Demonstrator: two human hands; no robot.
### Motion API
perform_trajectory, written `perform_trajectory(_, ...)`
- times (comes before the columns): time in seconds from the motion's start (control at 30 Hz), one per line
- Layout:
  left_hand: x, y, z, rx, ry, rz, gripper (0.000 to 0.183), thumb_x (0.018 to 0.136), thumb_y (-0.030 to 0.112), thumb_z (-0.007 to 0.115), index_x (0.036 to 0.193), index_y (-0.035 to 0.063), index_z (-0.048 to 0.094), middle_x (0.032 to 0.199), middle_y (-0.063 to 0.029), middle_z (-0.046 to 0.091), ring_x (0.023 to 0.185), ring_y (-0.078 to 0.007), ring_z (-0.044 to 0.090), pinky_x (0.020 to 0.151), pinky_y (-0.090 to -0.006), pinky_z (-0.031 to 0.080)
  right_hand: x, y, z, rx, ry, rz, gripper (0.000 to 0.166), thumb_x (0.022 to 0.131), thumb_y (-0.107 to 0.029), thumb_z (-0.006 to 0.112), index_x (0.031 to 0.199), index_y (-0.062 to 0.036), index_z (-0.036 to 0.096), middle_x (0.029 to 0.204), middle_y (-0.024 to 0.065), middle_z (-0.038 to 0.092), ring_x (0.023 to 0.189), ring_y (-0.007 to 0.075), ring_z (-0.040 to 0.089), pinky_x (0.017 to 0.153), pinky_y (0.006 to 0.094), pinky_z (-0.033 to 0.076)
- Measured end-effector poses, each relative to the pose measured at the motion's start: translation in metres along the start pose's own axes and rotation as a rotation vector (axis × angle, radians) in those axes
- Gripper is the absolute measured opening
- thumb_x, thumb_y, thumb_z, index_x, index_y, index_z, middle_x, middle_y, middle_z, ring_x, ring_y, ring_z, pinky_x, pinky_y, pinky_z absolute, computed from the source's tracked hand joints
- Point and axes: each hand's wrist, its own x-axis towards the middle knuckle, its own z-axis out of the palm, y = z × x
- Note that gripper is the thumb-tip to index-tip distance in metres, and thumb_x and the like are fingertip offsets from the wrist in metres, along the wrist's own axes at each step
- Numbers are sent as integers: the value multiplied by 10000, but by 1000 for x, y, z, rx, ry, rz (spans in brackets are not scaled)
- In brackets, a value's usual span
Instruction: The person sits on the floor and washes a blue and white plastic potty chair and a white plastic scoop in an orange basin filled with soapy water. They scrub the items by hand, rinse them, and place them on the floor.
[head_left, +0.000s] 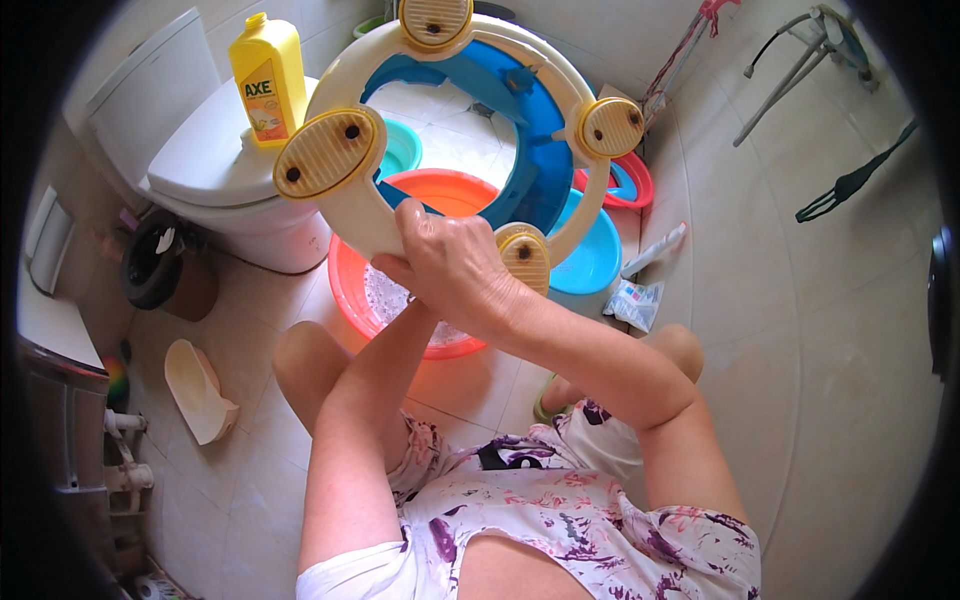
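My right hand (450, 262) grips the lower edge of a large cream and blue plastic ring (551, 172), which is held up and tilted before me. Ribbed oval pads with brown-stained holes stand on its cream rim. My left forearm passes beneath my right wrist; my left hand is hidden behind the right hand and the ring. Below the ring, an orange-red plastic basin (349, 300) on the tiled floor holds foamy water. A blue basin (589, 255) sits to its right, and part of a turquoise basin (403, 146) shows behind the ring.
A yellow AXE detergent bottle (271, 82) stands on the closed lid of a white toilet (214, 157). A dark bin (169, 262) and a cream plastic piece (199, 390) are at left. At right lie a white packet (635, 304) and a red basin (641, 184) near the wall.
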Motion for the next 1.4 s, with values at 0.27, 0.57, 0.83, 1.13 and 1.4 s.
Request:
perform_trajectory(0.27, -3, -3, -2, 41, 18, -8, 742, 676, 312, 761, 1272, 44, 410, 1254, -105, 460, 1111, -183, 473, 892, -344, 430, -22, -3, -1, 38, 69, -57, 331, 765, -225, 672, 774, -26, 407, 612, 128, 564, 575, 288, 596, 495, 355, 468)
perform_trajectory(0.57, -6, -6, -7, 71, 39, -12, 742, 687, 335, 749, 1277, 45, 404, 1262, -109, 453, 1118, -188, 469, 896, -353, 427, -25, 0, 2, 77, 103, -82, 322, 757, -208, 675, 762, -32, 405, 587, 124, 545, 550, 287, 576, 487, 357, 458)
perform_trajectory(0.83, -5, -9, -12, 91, 59, -13, 743, 697, 355, 739, 1281, 46, 400, 1268, -114, 448, 1124, -192, 466, 900, -361, 424, -27, 3, 1, 121, 69, -72, 315, 759, -198, 670, 763, -31, 403, 591, 124, 538, 556, 296, 570, 495, 365, 451)
perform_trajectory(1.13, -3, -11, -15, 118, 56, -16, 744, 708, 377, 728, 1286, 47, 394, 1276, -118, 441, 1131, -197, 463, 905, -370, 421, -29, 19, 2, 256, 316, 21, 354, 714, -218, 712, 793, -35, 419, 623, 146, 539, 585, 321, 570, 510, 375, 455)
perform_trajectory(1.4, 0, -13, -18, 143, 54, -11, 746, 718, 397, 717, 1290, 48, 389, 1282, -122, 435, 1137, -201, 459, 909, -378, 419, -19, 73, -11, 430, 488, 208, 421, 668, -314, 738, 685, -7, 450, 587, 166, 559, 538, 291, 596, 506, 343, 480)
